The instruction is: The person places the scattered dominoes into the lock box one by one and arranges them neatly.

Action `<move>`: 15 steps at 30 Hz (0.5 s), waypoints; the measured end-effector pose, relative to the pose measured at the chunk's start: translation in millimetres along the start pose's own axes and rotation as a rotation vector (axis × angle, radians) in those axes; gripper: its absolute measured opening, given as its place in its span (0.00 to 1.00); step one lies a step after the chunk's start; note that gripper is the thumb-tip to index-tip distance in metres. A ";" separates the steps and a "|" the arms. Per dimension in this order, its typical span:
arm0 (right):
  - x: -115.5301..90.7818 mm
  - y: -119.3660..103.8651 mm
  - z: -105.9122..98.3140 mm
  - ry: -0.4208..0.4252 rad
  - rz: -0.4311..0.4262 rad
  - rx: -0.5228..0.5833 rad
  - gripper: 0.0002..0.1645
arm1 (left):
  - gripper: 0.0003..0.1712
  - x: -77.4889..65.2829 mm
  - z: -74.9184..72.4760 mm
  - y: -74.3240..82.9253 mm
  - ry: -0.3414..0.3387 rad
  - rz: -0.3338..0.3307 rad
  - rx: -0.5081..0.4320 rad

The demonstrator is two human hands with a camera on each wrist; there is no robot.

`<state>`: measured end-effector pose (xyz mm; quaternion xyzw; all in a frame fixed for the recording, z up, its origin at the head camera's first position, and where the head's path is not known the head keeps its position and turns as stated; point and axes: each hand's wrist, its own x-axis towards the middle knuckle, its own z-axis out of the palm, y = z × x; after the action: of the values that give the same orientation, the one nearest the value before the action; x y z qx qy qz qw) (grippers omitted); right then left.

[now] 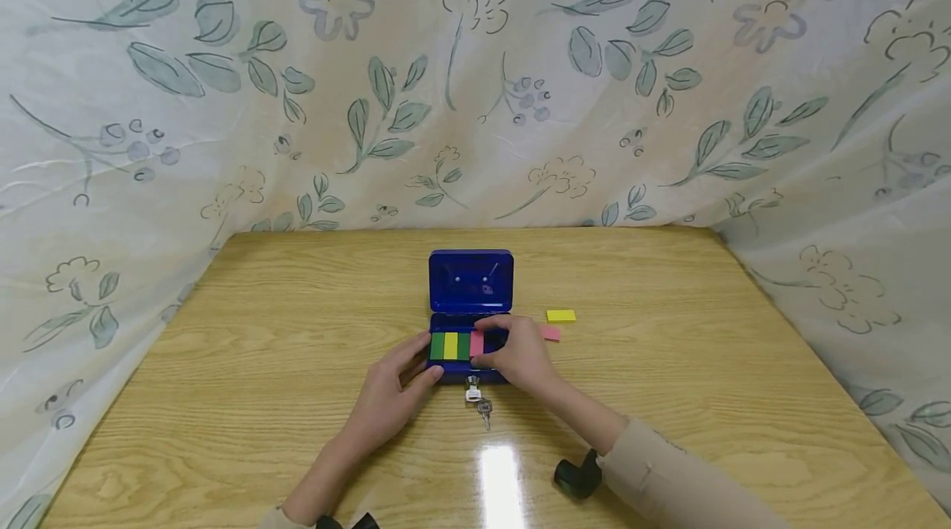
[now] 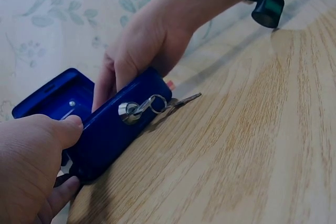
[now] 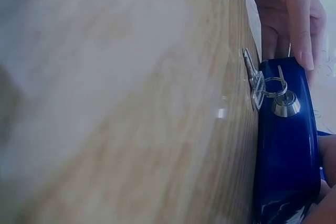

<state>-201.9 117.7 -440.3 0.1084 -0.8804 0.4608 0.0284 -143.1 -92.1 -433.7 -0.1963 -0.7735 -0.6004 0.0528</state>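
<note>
A blue metal cash box (image 1: 453, 378) stands on the table with its lid (image 1: 471, 281) raised at the back. My left hand (image 1: 388, 401) grips the box's left end, thumb at the front corner. Inside, green and yellow blocks (image 1: 451, 346) stand side by side in a row from the left. My right hand (image 1: 526, 357) reaches into the box and pinches a pink block (image 1: 477, 342) at the row's right end, between thumb and fingers. Keys on a ring (image 2: 157, 104) hang from the lock (image 3: 286, 104) on the front wall. The right fingertips are hidden in the left wrist view.
Right of the box, a yellow block (image 1: 560, 315) and a pink block (image 1: 551, 333) lie on the wooden table (image 1: 297, 298); the right hand partly covers the pink one. Floral cloth (image 1: 475, 83) hangs behind the table and at both sides. A black strap mount (image 1: 578, 475) sits at the right wrist.
</note>
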 end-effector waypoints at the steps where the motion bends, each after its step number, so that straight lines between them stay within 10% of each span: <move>1: 0.3 -0.3 0.1 -0.002 -0.001 -0.007 0.28 | 0.29 0.1 -0.2 -0.1 0.000 0.000 0.000; 15: 2.2 -3.7 -2.3 -0.033 -0.022 -0.039 0.27 | 0.30 2.4 -1.2 -20.7 0.011 -0.031 0.038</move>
<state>-203.4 117.1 -435.6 0.1252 -0.8882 0.4415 0.0212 -153.0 -96.8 -451.4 -0.1798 -0.7874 -0.5874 0.0513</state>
